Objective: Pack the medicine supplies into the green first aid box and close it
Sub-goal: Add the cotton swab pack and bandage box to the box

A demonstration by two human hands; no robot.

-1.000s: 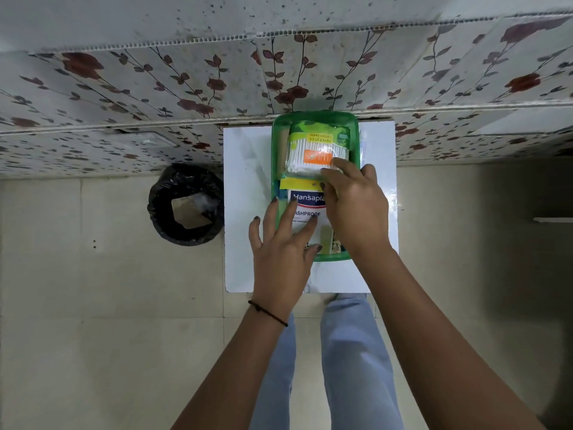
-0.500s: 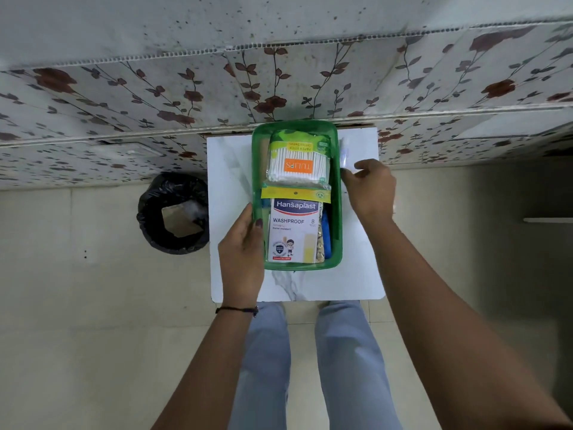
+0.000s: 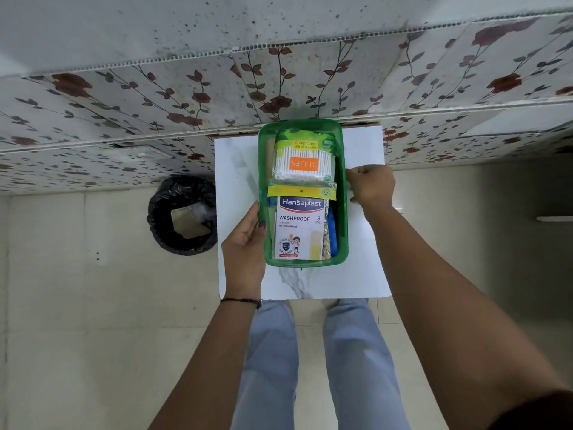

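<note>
The green first aid box (image 3: 343,212) stands open on a small white table (image 3: 235,169). Inside lie a pack of cotton swabs (image 3: 305,164) at the far end and a Hansaplast plaster box (image 3: 299,231) at the near end. A blue item (image 3: 332,231) is wedged to the right of the plaster box. My left hand (image 3: 245,243) grips the box's left wall, thumb over the rim. My right hand (image 3: 370,186) is curled at the box's right rim, pinching the edge of what looks like a pale, clear lid (image 3: 362,147) lying flat on the table.
A black-lined waste bin (image 3: 183,215) stands on the floor left of the table. A floral-patterned wall (image 3: 279,72) rises right behind the table. My legs (image 3: 310,352) are at the table's near edge, on a tiled floor.
My left hand came off the plaster box and took the box's left wall. My right hand left the swab pack and closed at the right rim.
</note>
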